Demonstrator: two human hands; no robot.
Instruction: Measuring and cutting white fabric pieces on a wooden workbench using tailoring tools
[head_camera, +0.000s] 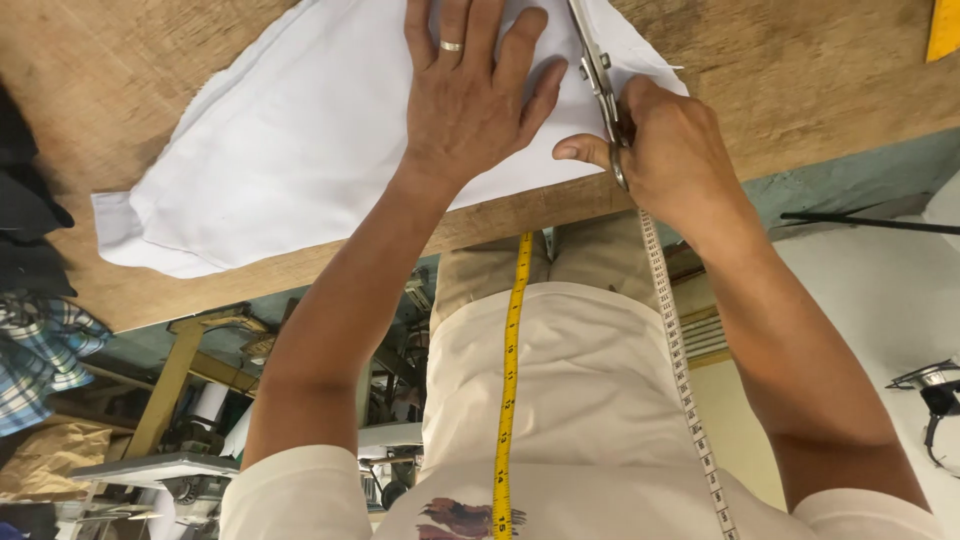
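Overhead, left hand (470, 95) spread flat on white cloth (300, 140), right hand (665, 150) gripping scissors (598, 75), wooden table (800, 70), yellow tape measure (510, 370) hanging nearby

Left hand: the left hand (470, 95) lies flat, fingers spread, pressing on the folded white cotton cloth (300, 140); a gold ring (452, 45) sits on 1 finger.
Right hand: the right hand (665, 150) grips the steel scissors (598, 75) at the cloth's right edge, blades pointing away from the body.
Cloth: spread on the brown wooden worktop (800, 70), near its front edge.
Tape: a yellow and white measuring tape (510, 380) hangs round the neck, over the cream shirt (590, 400).
Left side: plaid fabric (40, 350) beside the worktop.
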